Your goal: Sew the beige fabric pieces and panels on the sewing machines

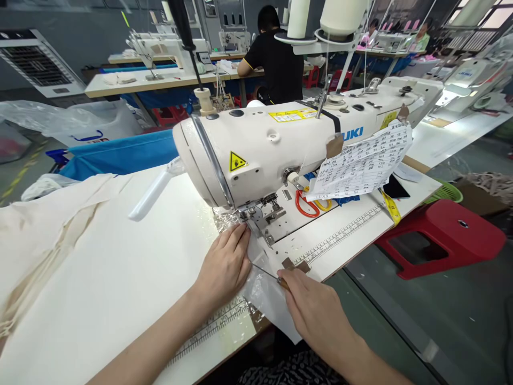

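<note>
My left hand (224, 262) is at the needle end of a white sewing machine (256, 144), its fingers pressed together by the presser foot (256, 219). What those fingertips hold, if anything, is hidden. In my right hand (316, 315), closed near the table's front edge, is a thin metal-shafted tool (264, 270) with a wooden handle. Its shaft points up and left toward my left hand, and its tip is out of sight there. A translucent plastic sheet (266, 294) lies under the shaft and hangs over the edge.
Red-handled scissors (306, 205) lie beneath the machine arm. A handwritten paper sheet (360, 163) is fixed to the machine. Cream fabric (48, 240) lies at left on the white table (160, 256). A red stool (452, 230) stands at right. A person (278, 64) sits ahead.
</note>
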Demonstrator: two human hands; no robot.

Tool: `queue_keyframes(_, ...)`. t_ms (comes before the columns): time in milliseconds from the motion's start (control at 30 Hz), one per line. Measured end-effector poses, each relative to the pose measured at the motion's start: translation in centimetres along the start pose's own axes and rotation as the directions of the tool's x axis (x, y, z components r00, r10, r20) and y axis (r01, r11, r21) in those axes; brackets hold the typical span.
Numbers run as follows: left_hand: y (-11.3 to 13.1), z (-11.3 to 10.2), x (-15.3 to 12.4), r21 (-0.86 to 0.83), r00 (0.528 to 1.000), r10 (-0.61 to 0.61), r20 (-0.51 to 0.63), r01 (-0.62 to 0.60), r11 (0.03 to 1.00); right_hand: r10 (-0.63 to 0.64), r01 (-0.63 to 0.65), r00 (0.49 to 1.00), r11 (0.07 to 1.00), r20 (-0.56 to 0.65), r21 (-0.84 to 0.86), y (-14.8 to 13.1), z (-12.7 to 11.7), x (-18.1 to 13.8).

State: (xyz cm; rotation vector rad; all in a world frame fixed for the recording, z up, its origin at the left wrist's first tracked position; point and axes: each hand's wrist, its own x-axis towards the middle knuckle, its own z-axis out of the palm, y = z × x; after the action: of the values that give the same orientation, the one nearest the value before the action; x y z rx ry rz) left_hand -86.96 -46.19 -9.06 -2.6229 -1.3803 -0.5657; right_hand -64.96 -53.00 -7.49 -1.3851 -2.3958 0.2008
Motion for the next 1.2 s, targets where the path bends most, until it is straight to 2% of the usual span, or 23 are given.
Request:
queue_keyframes(167, 0.4, 0.0, -0.2, 0.019, 1.000, -0.021, 0.011, 0.021, 1.000, -0.028, 0.028, 0.999, 0.999, -0.016, -0.035, 0.0, -0.1, 0.7)
queue_keyframes(400, 1.1, 0.0, -0.7, 0.057, 1.000, 0.007, 0.014, -0.008, 0.998, 0.037, -0.035, 0.996, 0.999, 0.080, -0.036, -0.3, 0.0, 1.6)
queue_keyframes(733, 1.9, -0.9, -0.6, 0.146, 0.996, 0.085, 0.019, -0.087, 0.986, 0.015, -0.011, 0.998, 0.998, 0.064, -0.054, -0.8, -0.2, 2.7)
queue_keyframes(1000, 1.8, -0.9, -0.5, 0.142, 0.999, 0.031, 0.015, -0.033, 0.989, 0.034, -0.027, 0.994, 0.998, 0.109, -0.061, -0.9, 0.2, 3.6)
queue_keyframes(1200, 1.0, -0.7, -0.2, 0.110, 0.999, 0.035, -0.019, -0.033, 0.993, 0.065, -0.052, 0.984, 0.995, 0.166, -0.080, -1.1, 0.8, 4.6)
